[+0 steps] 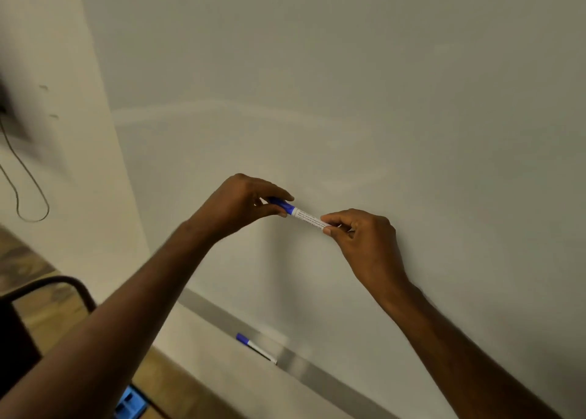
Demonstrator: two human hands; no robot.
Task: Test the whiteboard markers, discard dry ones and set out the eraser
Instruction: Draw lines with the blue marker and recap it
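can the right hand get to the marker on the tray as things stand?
Probably not yet: the right hand pinches the held marker. The tray marker lies uncovered below, so the path itself looks free.

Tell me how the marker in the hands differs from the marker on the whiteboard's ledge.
The held marker is up in front of the whiteboard, gripped at both ends: the left hand pinches its blue cap, the right hand its barrel. The ledge marker lies untouched on the tray at the board's bottom edge. The held one looks larger and shows print on its barrel; the ledge one is too small to show any. Both have blue caps on and white barrels.
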